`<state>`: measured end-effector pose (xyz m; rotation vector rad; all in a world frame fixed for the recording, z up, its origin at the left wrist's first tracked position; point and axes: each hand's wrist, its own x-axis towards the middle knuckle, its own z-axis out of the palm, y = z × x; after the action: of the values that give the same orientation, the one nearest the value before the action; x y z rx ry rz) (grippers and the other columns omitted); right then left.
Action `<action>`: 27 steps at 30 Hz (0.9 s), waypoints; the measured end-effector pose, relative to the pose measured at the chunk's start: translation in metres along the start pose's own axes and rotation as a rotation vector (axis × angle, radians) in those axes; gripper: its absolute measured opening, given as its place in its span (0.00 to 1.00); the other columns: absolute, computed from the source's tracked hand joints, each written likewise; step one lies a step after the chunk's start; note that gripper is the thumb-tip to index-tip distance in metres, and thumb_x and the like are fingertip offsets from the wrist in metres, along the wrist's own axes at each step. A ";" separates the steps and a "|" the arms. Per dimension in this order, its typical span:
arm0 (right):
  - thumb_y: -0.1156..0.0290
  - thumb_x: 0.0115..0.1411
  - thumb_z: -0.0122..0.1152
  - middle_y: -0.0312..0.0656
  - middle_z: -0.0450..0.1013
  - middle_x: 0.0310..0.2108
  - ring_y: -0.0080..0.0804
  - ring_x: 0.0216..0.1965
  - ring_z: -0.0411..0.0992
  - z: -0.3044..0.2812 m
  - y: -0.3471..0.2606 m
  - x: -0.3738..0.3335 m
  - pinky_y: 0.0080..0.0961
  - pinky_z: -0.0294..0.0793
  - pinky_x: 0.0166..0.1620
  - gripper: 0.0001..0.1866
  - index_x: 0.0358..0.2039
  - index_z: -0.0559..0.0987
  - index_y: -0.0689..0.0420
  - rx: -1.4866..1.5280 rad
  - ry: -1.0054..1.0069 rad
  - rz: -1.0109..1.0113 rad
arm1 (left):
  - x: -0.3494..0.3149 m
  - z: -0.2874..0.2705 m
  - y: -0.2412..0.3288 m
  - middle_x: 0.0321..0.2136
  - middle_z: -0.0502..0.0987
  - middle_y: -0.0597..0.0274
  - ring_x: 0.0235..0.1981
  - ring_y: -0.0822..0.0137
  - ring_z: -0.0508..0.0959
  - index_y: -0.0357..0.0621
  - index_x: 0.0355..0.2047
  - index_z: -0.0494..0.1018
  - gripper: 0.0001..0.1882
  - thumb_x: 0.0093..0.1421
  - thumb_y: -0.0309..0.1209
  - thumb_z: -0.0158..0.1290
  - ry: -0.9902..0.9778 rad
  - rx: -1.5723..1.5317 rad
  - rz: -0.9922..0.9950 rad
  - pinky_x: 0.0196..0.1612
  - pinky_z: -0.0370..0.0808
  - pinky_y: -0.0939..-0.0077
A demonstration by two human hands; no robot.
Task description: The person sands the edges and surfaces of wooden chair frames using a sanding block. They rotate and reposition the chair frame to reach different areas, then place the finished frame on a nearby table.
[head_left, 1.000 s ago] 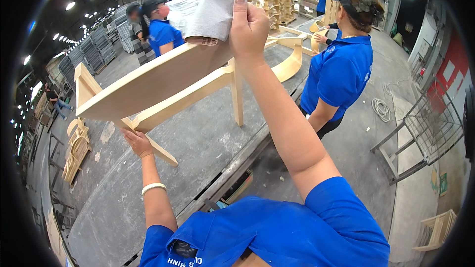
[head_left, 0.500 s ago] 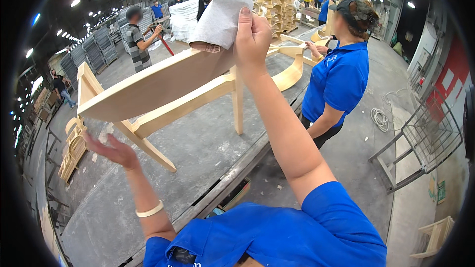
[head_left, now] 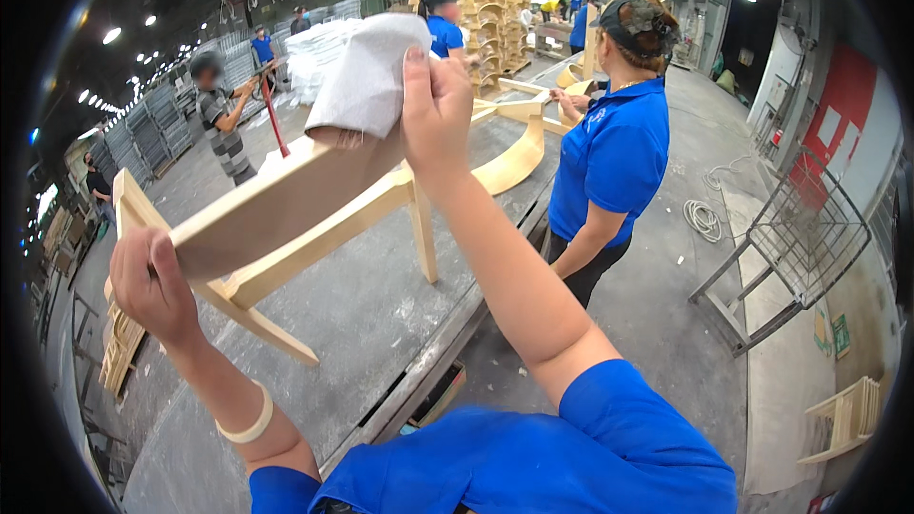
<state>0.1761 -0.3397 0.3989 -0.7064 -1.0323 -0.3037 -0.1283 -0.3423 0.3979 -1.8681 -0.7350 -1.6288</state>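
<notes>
The right hand (head_left: pixel 438 109) is closed, its thumb pressed flat on a limp, pale grey sheet (head_left: pixel 367 76) with a papery surface and the other fingers folded in beneath; the sheet bends in a soft curl over the far end of a wooden panel (head_left: pixel 295 207), just left of that hand, and a brownish underside shows at its lower edge. The left hand (head_left: pixel 157 281) is curled around the panel's near end, thumb raised along it, though some of its fingers are hidden. Between the two hands the panel runs as a broad, smooth board, its shaded face dull brown-grey and its narrow upper edge pale and evenly finished. It belongs to a bare wooden frame whose long rail (head_left: pixel 314 243) sweeps in a gentle curve below the panel, to the right of the left hand. A straight, squared leg (head_left: pixel 423 238) stands below the right hand, and a tapering leg (head_left: pixel 267 328) slants down to the right of the left hand. Under them spreads a worktable (head_left: pixel 371 333) with a scuffed, mottled grey top. Beyond the right hand, to its right, lies a broad, bowed wooden piece (head_left: pixel 519 162), near a co-worker (head_left: pixel 609 162) in a blue knit shirt.
</notes>
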 end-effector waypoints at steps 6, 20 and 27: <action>0.63 0.67 0.50 0.38 0.57 0.15 0.28 0.26 0.55 -0.013 -0.010 0.003 0.28 0.56 0.32 0.23 0.16 0.64 0.62 -0.043 -0.109 -0.007 | -0.004 -0.002 0.003 0.19 0.66 0.59 0.23 0.59 0.66 0.40 0.22 0.66 0.17 0.62 0.39 0.50 0.013 0.026 0.076 0.30 0.61 0.68; 0.65 0.64 0.52 0.42 0.59 0.12 0.37 0.24 0.57 0.002 0.010 0.002 0.35 0.56 0.33 0.25 0.11 0.62 0.59 -0.041 -0.067 -0.086 | 0.001 0.010 0.002 0.18 0.65 0.59 0.21 0.61 0.63 0.39 0.21 0.66 0.17 0.63 0.37 0.50 0.109 0.018 0.116 0.27 0.59 0.68; 0.60 0.65 0.55 0.34 0.73 0.30 0.22 0.33 0.68 -0.006 0.002 0.010 0.21 0.68 0.35 0.14 0.36 0.76 0.60 0.726 0.059 0.357 | 0.008 0.019 -0.026 0.19 0.67 0.59 0.22 0.61 0.66 0.38 0.23 0.69 0.14 0.63 0.34 0.51 0.055 -0.012 0.157 0.27 0.62 0.69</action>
<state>0.1863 -0.3416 0.4054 -0.2070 -0.8557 0.3515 -0.1327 -0.3107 0.4046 -1.8326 -0.5417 -1.5816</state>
